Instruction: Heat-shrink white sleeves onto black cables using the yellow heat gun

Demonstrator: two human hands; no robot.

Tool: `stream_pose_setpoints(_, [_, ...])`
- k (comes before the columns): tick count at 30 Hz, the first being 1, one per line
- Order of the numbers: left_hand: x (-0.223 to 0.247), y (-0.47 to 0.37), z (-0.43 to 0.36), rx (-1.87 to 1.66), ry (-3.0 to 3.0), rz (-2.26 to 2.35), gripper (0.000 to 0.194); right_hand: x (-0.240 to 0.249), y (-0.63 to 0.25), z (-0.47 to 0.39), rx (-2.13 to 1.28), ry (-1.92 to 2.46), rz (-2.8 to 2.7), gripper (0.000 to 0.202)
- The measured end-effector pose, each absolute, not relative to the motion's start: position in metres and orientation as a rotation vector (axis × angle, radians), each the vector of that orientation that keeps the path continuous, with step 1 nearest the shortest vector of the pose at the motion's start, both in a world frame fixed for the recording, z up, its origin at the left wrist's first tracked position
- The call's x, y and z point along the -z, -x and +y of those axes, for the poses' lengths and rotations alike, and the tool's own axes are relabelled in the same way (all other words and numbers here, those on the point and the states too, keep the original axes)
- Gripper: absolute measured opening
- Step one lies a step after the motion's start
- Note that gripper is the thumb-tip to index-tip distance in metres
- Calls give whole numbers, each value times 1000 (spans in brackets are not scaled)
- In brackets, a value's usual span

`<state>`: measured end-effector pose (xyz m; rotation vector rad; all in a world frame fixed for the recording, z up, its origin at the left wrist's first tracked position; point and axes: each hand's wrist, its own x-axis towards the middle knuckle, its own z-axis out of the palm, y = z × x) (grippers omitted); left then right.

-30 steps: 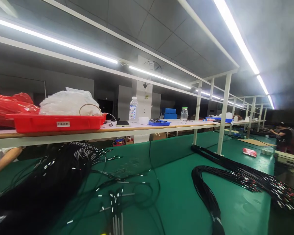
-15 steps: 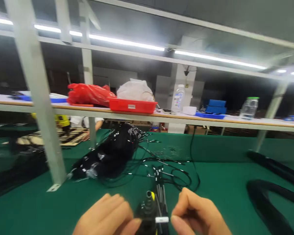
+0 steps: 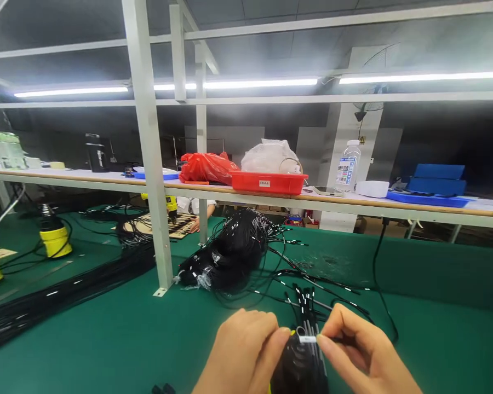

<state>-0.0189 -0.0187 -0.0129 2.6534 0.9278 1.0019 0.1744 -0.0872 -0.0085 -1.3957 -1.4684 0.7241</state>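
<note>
My right hand (image 3: pixel 365 350) is closed in a pinch on a thin black cable at the end of its white label sleeve (image 3: pixel 308 339). The sleeve lies crosswise over the nozzle of a heat gun (image 3: pixel 296 361), whose dark body stands upright below my hands. My left hand (image 3: pixel 246 353) is closed, thumb against fingers, just left of the nozzle; what it grips is hidden. Behind the nozzle lies a bunch of black and grey cables (image 3: pixel 307 306) with white-marked ends.
A large bundle of black cables (image 3: pixel 234 251) lies beyond, beside a white shelf post (image 3: pixel 154 164). Above runs a shelf with a red tray (image 3: pixel 267 183) and a bottle (image 3: pixel 348 167). Yellow heat guns (image 3: pixel 55 241) stand at left. A person's arm (image 3: pixel 199 219) shows behind the shelf.
The view has swung left, so the shelf and bench things sit further right. My hands are still on either side of the white sleeve, which now lies across the nozzle rather than below it.
</note>
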Motion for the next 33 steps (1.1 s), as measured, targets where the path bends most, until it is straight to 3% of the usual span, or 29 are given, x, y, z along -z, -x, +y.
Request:
stream_pose_setpoints(12, [11,13,-14,-792,-2160,1013,30,39,-183,-74,-637,1404,-1467,30])
stream_pose_setpoints(23, [1,14,-16,-808,-2027,979,13,18,-184,-84,-516,1556,-1660,30])
stream_pose_setpoints(26, [-2,16,-17,-767,-2074,988,19,14,-185,-88,-482,1556,-1684,34])
stream_pose_setpoints(31, [2,16,-16,-673,-2179,996,46,15,-187,-87,-460,1528,-1713,33])
stream_pose_setpoints(33, [4,16,-15,-706,-2148,959,46,16,-186,-85,-452,1527,-1717,32])
